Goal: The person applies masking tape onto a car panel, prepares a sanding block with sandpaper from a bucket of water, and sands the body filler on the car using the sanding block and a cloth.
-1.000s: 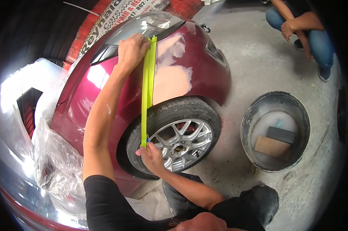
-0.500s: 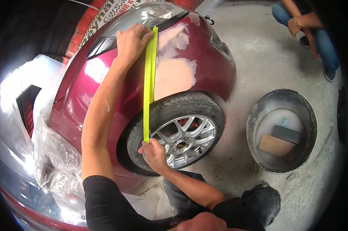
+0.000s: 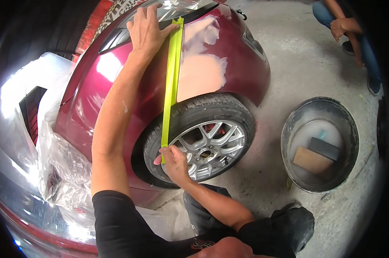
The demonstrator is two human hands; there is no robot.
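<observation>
A yellow-green tape strip (image 3: 172, 69) runs down the dark red car fender (image 3: 149, 79), along the left edge of a beige filler patch (image 3: 201, 73), and on over the tire. My left hand (image 3: 147, 32) is at the strip's upper end near the headlight, fingers spread, thumb stretched toward the tape top. My right hand (image 3: 173, 162) grips the strip's lower end in front of the wheel (image 3: 205, 150), fingers closed. Whether the left palm touches the fender cannot be made out.
A black bucket (image 3: 289, 159) with cloudy water, a tan block (image 3: 311, 161) and a dark block (image 3: 324, 148) stands on the concrete floor (image 3: 274, 64). Plastic sheeting (image 3: 59, 159) hangs at left. Another person's hands (image 3: 338, 28) are at the upper right.
My left hand's fingers have spread and reach higher, the thumb out toward the tape. My right hand still holds the lower end. The car has shifted slightly up and right in view.
</observation>
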